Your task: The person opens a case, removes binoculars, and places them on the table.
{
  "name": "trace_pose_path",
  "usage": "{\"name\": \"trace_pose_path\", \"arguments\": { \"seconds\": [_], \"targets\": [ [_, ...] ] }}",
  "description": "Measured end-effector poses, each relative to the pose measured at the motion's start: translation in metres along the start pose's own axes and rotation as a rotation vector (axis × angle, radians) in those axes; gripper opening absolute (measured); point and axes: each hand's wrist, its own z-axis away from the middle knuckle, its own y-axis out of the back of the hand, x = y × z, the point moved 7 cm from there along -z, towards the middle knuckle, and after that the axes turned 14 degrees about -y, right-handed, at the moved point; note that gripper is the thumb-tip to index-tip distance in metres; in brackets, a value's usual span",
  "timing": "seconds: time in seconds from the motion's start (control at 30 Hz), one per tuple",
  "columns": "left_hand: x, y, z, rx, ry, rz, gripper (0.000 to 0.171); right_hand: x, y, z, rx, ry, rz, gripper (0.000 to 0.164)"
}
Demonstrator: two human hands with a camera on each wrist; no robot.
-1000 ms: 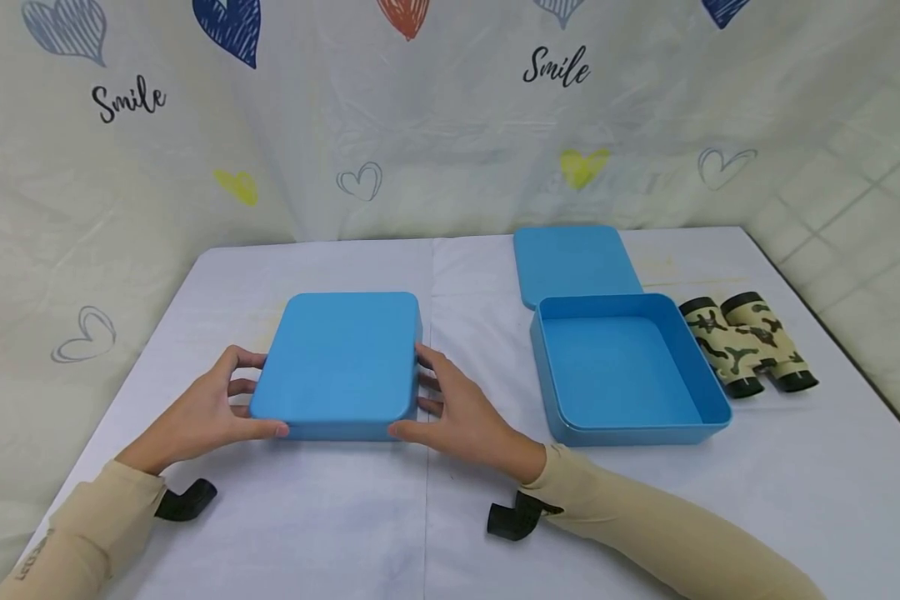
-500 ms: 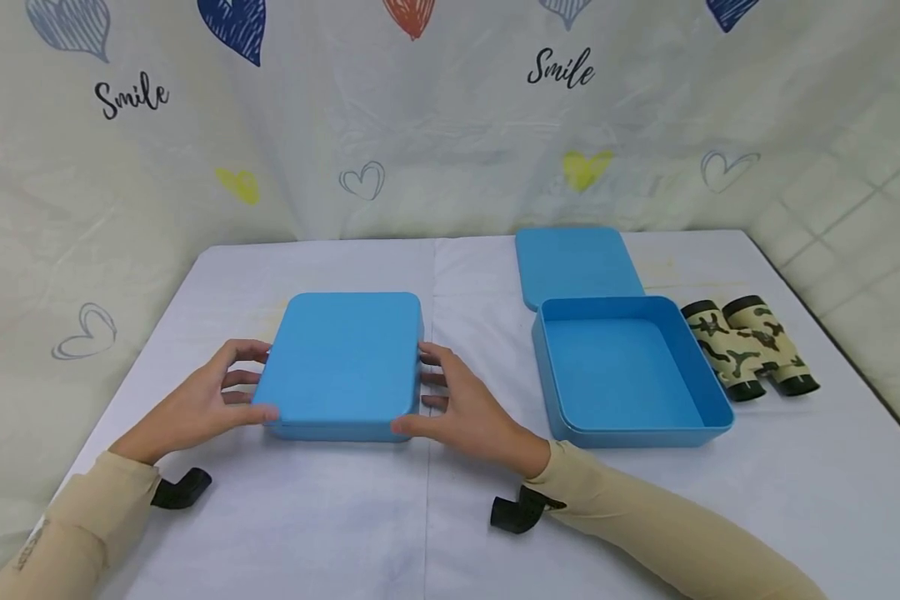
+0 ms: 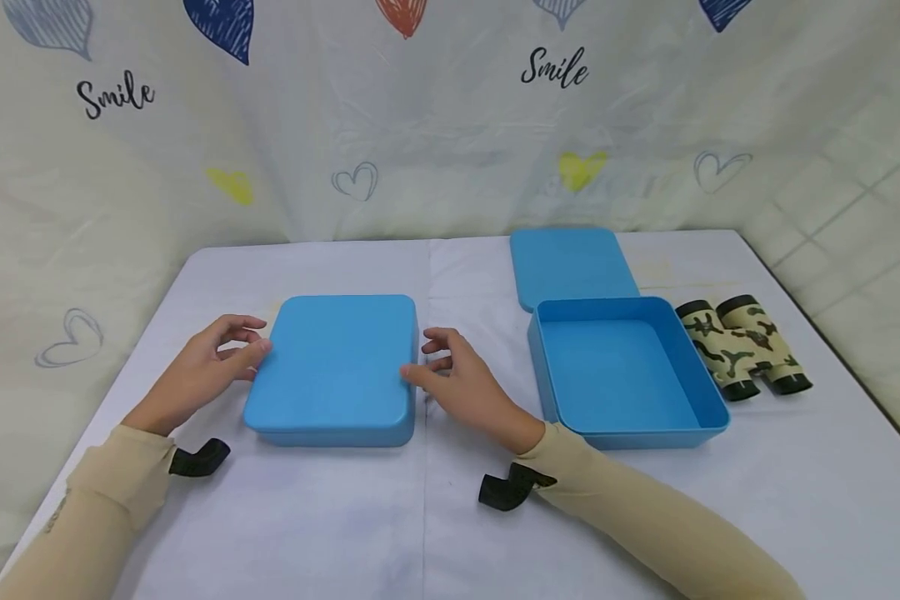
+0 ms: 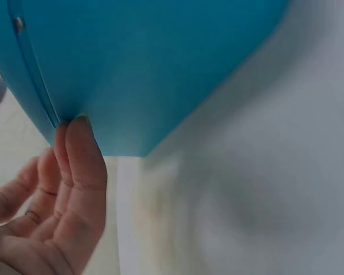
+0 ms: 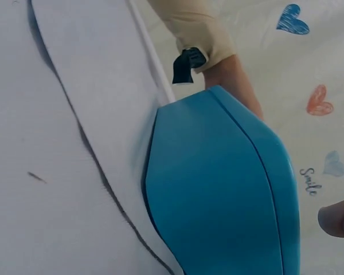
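A blue rectangular box with its lid on (image 3: 330, 367) lies on the table between the two hands. My left hand (image 3: 202, 367) is at its left side, fingers fairly straight. In the left wrist view, fingertips (image 4: 77, 129) touch the box wall by the lid seam. On the other side is my right hand (image 3: 476, 387), its fingers loosely bent beside the box. The right thumb (image 5: 335, 220) appears apart from the lid in the right wrist view. What the box contains is hidden.
A second blue box (image 3: 637, 439), uncovered, stands to the right with nothing visible inside. Behind it lies a loose blue lid (image 3: 573, 267). Camouflage-patterned binoculars (image 3: 746, 346) rest by its right side. A patterned curtain (image 3: 450, 125) hangs behind the white-covered table (image 3: 345, 533).
Both hands have slid from the box's front corners toward the back along its sides. The right fingers have come away from the wall. The box stays in about the same place.
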Motion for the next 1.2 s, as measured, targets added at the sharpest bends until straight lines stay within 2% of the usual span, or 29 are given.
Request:
{"name": "trace_pose_path", "arguments": {
  "seconds": [0.13, 0.33, 0.8, 1.2],
  "targets": [
    [-0.002, -0.001, -0.004, -0.022, 0.056, 0.015, 0.062, -0.005, -0.001, -0.003, -0.013, -0.008, -0.007, 0.067],
    [-0.008, -0.003, -0.01, -0.095, 0.137, 0.058, 0.072, -0.01, -0.003, -0.004, -0.043, -0.007, -0.042, 0.064],
    [-0.01, 0.001, -0.016, -0.113, 0.13, 0.122, 0.067, -0.014, -0.002, -0.003, -0.044, -0.036, -0.097, 0.065],
    [-0.011, 0.0, -0.018, -0.104, 0.141, 0.107, 0.07, -0.014, -0.001, 0.0, -0.069, -0.017, -0.118, 0.067]
  ]
}}
